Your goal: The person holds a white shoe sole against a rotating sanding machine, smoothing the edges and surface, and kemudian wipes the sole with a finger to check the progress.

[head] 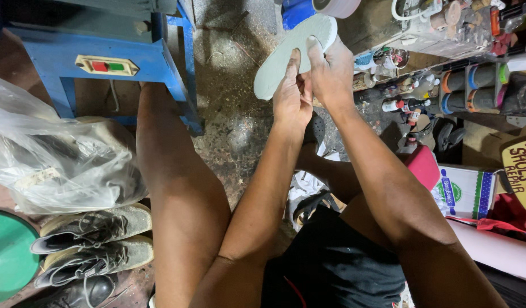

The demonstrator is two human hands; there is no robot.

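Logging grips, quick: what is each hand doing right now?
Left hand: closed on the grey insole, fingers up its face.
Right hand: closed on the same insole, gripping from the other side.

Shoe-repair workshop: worn shoes (92, 228) lined up near left, glue bottles and thread spools (474, 88) crowding shelves far right.

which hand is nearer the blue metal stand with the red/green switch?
Left. The left hand grips the pale grey insole on the side facing the blue metal stand; the right hand sits beyond it.
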